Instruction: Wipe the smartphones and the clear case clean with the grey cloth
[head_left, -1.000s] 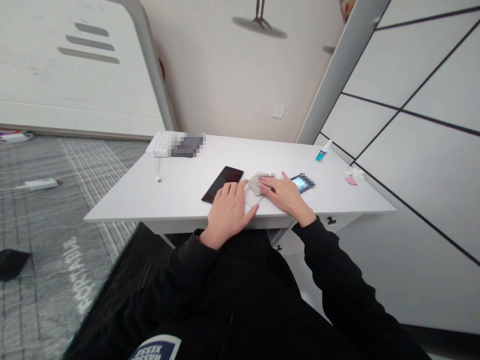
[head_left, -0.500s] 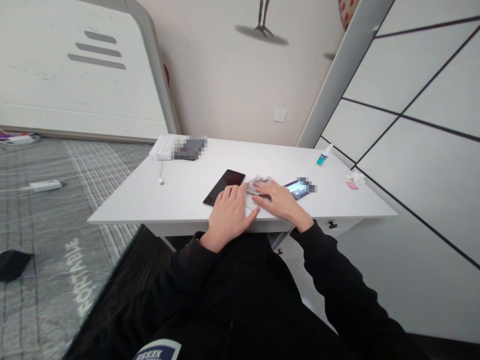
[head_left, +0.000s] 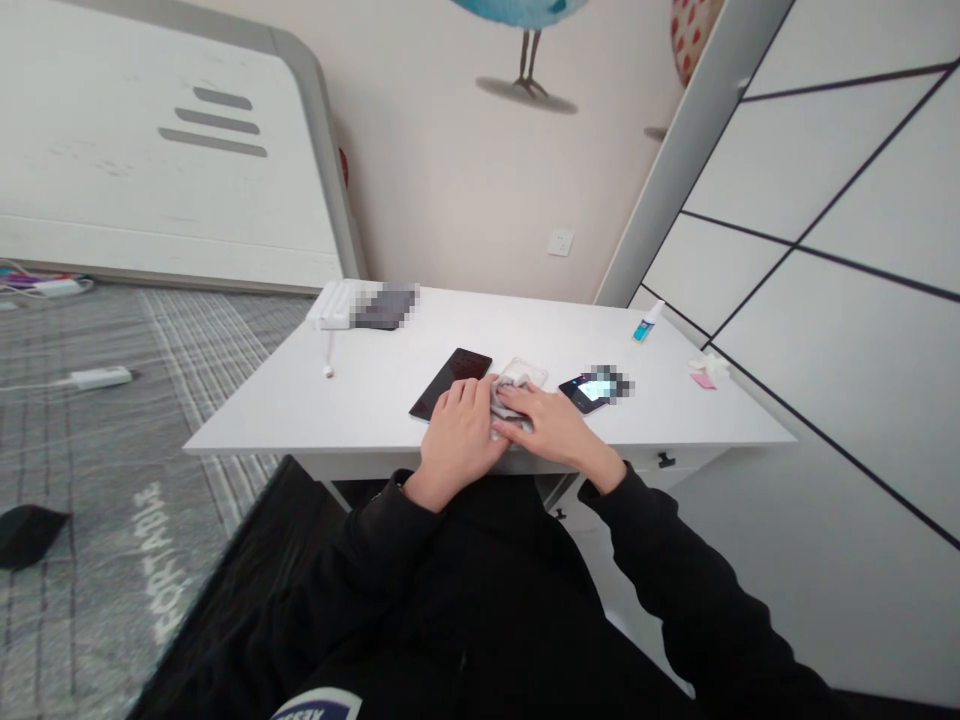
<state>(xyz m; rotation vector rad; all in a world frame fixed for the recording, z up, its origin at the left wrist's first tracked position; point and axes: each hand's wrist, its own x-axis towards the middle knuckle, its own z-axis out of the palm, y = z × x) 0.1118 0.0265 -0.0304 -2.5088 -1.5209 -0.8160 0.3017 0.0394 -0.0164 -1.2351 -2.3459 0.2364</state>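
A clear, shallow case [head_left: 531, 370], like a phone case, lies near the front edge of the white desk [head_left: 360, 408]. My left hand [head_left: 459, 430] is closed at its left side, the fingers together and curved; its thumb is partly hidden. A crumpled light-grey cloth [head_left: 508, 385] is under the fingers of my right hand [head_left: 553, 425], pressed onto the case. A dark tablet [head_left: 450, 382] lies just left of the case, partly behind my left hand. To the right of the case a phone [head_left: 589, 392] lies with its screen lit.
A small bottle with blue liquid [head_left: 645, 325] stands at the back right. White scraps [head_left: 709, 364] and a pink piece [head_left: 703, 381] lie at the right edge. A white box [head_left: 332, 303], a dark blurred item [head_left: 386, 308] and a cable plug [head_left: 328, 371] are on the left.
My right hand and the cloth have moved slightly towards me and left, uncovering the far part of the clear case. The left hand stays beside it. The view has tilted up slightly.
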